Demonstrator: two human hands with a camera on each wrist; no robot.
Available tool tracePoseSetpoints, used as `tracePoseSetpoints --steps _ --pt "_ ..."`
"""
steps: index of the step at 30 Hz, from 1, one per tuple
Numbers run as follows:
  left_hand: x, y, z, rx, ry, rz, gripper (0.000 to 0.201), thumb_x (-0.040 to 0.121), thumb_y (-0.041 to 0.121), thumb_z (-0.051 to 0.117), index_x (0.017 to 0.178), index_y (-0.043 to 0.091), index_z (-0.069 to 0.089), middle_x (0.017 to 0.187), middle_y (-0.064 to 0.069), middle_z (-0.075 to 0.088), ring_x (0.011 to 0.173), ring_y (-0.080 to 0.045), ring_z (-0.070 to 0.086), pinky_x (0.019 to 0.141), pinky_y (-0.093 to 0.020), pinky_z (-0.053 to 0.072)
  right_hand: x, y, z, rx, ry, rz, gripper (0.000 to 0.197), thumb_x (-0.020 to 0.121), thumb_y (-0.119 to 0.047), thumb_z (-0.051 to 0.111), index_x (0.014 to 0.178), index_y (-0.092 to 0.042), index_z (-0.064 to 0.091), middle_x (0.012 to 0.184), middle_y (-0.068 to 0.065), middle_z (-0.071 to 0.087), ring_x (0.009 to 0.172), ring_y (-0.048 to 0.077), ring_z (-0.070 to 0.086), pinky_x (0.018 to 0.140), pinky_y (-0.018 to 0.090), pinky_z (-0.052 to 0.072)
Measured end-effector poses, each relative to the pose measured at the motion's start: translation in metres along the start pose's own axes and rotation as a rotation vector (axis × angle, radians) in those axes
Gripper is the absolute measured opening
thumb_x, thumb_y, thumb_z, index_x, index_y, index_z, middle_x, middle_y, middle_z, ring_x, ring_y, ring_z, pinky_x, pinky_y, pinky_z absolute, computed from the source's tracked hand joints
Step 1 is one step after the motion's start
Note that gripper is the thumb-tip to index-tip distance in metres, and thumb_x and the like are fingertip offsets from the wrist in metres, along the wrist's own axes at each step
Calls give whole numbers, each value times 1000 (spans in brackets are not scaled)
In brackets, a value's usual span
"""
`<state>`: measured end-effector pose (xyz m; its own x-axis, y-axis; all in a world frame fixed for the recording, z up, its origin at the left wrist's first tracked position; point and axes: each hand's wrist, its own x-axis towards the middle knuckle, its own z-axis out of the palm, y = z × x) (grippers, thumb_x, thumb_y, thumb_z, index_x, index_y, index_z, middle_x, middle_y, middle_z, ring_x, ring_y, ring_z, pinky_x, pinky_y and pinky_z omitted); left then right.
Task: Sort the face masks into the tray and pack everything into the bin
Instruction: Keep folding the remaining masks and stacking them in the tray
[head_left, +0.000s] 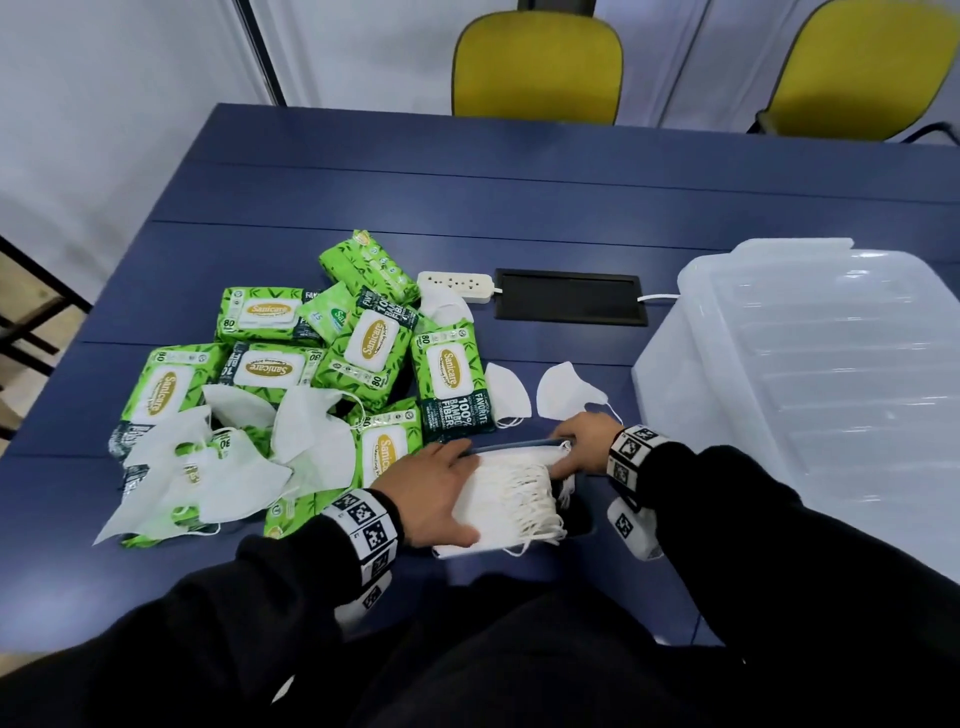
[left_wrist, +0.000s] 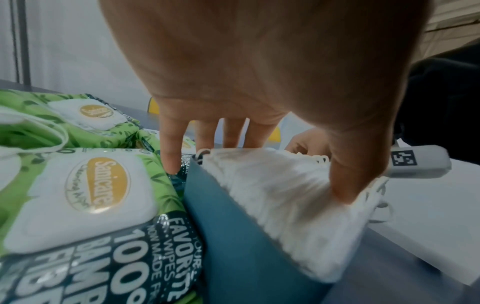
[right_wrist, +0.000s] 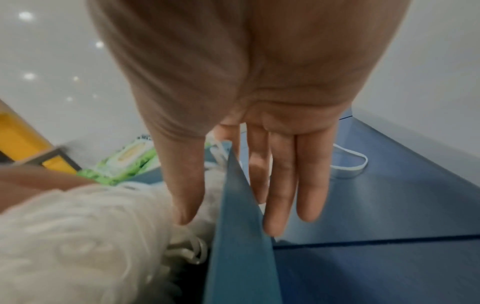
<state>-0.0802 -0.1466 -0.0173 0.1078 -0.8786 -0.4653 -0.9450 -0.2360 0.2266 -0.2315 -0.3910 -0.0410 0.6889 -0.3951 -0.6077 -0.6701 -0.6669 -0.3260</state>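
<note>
A blue tray sits near the table's front edge, packed with a stack of white face masks. My left hand lies over the stack's left end, thumb pressing into the masks, fingers reaching over the far end beside the tray wall. My right hand pinches the tray's right wall, with the thumb inside against the masks and straight fingers outside. Two loose masks lie just beyond the tray; more masks are strewn on the left.
Several green wipe packs are heaped left of the tray, one touching its wall. A clear plastic bin stands at the right. A white power strip and black cable hatch lie behind. Yellow chairs face the far edge.
</note>
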Motion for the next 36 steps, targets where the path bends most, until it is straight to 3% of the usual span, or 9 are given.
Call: tracePoseSetpoints --steps 7,11,14,17,20,23,25,28,36 --pt "2 -6 2 -167 -19 20 111 77 59 75 162 14 20 172 -2 3 157 -22 7 126 -31 18 0 7 6 144 52 55 36 72 -26 88 106 -23 78 86 -5 67 77 14 64 67 25 55" --pt "7 -11 -5 -172 -11 44 109 76 54 79 161 14 24 172 -3 3 157 -19 7 122 -24 13 -1 8 -10 248 -119 54 39 69 -46 90 99 -26 78 80 -11 72 73 13 70 57 18 51" --pt "10 -16 -8 -116 -22 69 105 76 62 76 160 17 31 172 -5 6 157 -24 5 125 -32 10 8 5 -28 525 -15 100 33 82 -50 80 94 -20 76 78 -8 71 62 9 61 48 20 41" --pt "11 -24 -24 -279 -48 34 84 83 71 67 150 23 50 167 -3 25 152 -23 26 124 -36 24 23 4 -48 739 142 170 14 92 -26 72 93 -12 72 91 7 71 65 18 63 51 23 38" --pt "23 -37 -51 -402 102 30 39 97 52 62 120 22 73 132 0 65 120 -20 60 104 -35 47 39 4 -70 700 215 204 6 90 -8 68 92 -12 73 84 7 69 63 18 62 54 26 42" --pt "45 -46 -77 -327 228 -53 19 99 35 59 105 26 75 106 4 75 95 -17 67 88 -37 55 59 3 -86 507 277 181 15 86 -7 68 94 -18 75 82 5 72 73 25 69 66 35 59" --pt "67 -46 -88 -254 268 -59 17 96 29 59 102 26 74 103 2 75 95 -22 67 84 -36 55 71 1 -93 342 291 165 18 88 -9 65 96 -23 74 95 1 74 87 25 71 83 34 59" --pt "100 -37 -92 -153 244 -26 18 92 28 60 107 26 71 111 1 72 104 -26 65 86 -36 53 85 -1 -92 97 233 136 29 92 -7 60 113 -25 69 115 0 67 105 22 65 89 27 51" --pt "173 -15 -52 52 15 28 60 85 48 72 132 14 55 130 -10 55 118 -34 58 96 -44 48 121 14 -60 -83 98 245 66 79 -17 78 138 -20 48 141 9 43 129 35 46 104 42 45"
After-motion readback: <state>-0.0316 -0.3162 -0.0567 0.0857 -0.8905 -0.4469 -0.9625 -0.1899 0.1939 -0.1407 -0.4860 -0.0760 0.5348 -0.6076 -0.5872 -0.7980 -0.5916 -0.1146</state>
